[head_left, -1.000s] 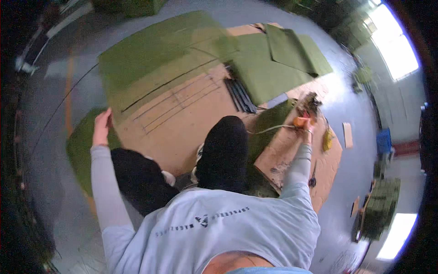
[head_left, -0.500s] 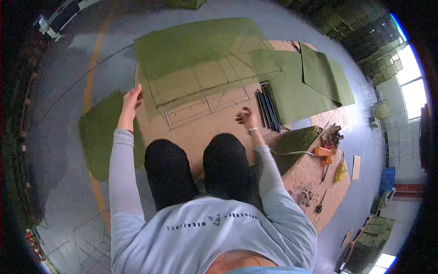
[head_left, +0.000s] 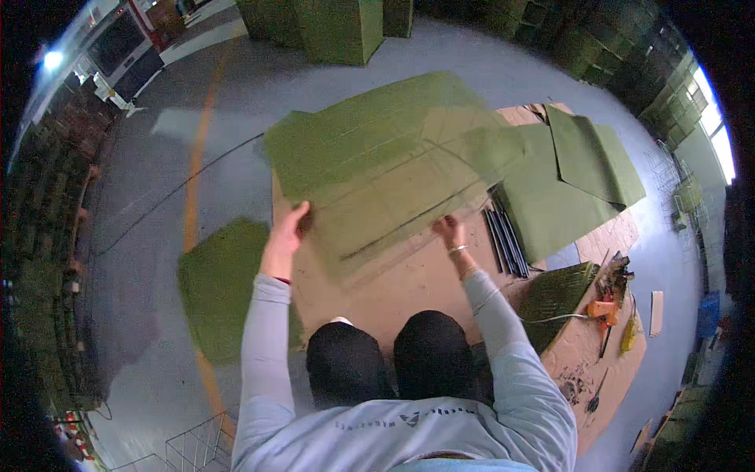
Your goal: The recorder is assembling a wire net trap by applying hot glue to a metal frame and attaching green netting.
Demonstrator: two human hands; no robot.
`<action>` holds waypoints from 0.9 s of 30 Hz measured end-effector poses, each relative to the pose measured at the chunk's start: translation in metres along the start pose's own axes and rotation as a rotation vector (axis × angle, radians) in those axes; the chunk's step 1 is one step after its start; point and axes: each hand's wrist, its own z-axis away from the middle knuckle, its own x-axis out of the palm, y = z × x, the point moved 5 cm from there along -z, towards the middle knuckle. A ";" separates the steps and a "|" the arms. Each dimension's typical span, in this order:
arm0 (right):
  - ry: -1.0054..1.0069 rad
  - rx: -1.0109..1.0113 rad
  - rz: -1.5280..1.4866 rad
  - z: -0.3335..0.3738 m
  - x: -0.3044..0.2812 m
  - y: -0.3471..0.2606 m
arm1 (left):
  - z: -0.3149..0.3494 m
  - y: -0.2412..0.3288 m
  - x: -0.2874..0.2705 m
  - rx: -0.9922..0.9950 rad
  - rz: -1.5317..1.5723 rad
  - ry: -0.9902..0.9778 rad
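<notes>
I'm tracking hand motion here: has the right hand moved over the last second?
Yes: the right hand has moved left, from the orange tool to left of the black strips.

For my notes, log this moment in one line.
left hand: at green panel | right hand: near panel, blurred | orange glue gun: on cardboard

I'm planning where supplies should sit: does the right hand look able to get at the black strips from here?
Probably yes: the right hand is near the black strips, with nothing visible blocking between. Blur hides whether that hand grips anything.
</notes>
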 end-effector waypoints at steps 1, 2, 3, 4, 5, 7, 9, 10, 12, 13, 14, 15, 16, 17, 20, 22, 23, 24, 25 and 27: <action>-0.002 -0.069 -0.124 -0.021 -0.010 -0.012 | 0.004 -0.011 0.019 0.003 0.041 -0.029; 0.066 -0.050 -0.139 -0.034 -0.017 -0.020 | 0.009 -0.026 0.031 0.004 0.079 -0.040; -0.012 -0.109 -0.224 -0.074 -0.075 -0.035 | 0.010 -0.047 0.085 -0.055 0.131 -0.179; 0.127 -0.015 -0.505 -0.089 -0.078 -0.044 | 0.020 -0.066 0.101 -0.110 0.167 -0.236; 0.230 0.274 -0.419 -0.087 -0.085 -0.037 | 0.030 -0.084 0.102 -0.172 0.130 -0.327; 0.250 0.163 -0.095 -0.079 -0.111 -0.049 | 0.053 -0.095 0.096 -0.258 0.094 -0.410; 0.454 0.129 -0.313 -0.051 -0.177 -0.043 | 0.071 -0.091 0.113 -0.379 -0.192 -0.532; 0.593 0.180 -0.303 -0.017 -0.173 -0.035 | 0.074 -0.073 0.085 -0.267 -0.407 -0.411; 0.519 -0.074 -0.166 0.055 -0.296 -0.019 | 0.072 -0.030 0.096 0.080 -0.900 -0.213; 0.631 -0.102 -0.012 0.103 -0.316 -0.004 | 0.080 0.002 0.097 0.328 -1.201 0.004; 0.597 0.020 -0.148 0.142 -0.286 0.016 | 0.078 0.020 0.068 0.570 -1.413 0.243; 0.478 0.036 -0.025 0.169 -0.247 0.020 | 0.071 0.032 0.044 0.847 -1.577 0.468; 0.349 0.249 0.078 0.183 -0.188 0.022 | 0.060 0.042 0.017 0.821 -1.676 0.537; 0.202 0.169 0.333 0.189 -0.144 0.014 | 0.050 0.048 0.011 0.926 -1.739 0.560; -0.435 0.258 0.231 0.181 0.006 -0.035 | 0.006 0.052 -0.002 0.853 -1.413 0.336; -0.491 0.283 -0.138 0.164 0.058 -0.073 | -0.026 0.046 -0.013 0.892 -1.537 0.253; -0.493 0.246 -0.200 0.154 0.063 -0.078 | -0.038 0.037 -0.007 0.921 -1.668 0.164; -0.488 0.248 -0.191 0.143 0.070 -0.080 | -0.040 0.032 -0.005 0.919 -1.658 0.160; -0.566 0.230 -0.239 0.135 0.081 -0.085 | -0.033 0.030 0.000 0.999 -1.619 0.130; -0.659 0.215 -0.277 0.134 0.088 -0.095 | -0.020 0.027 0.005 1.075 -1.570 0.121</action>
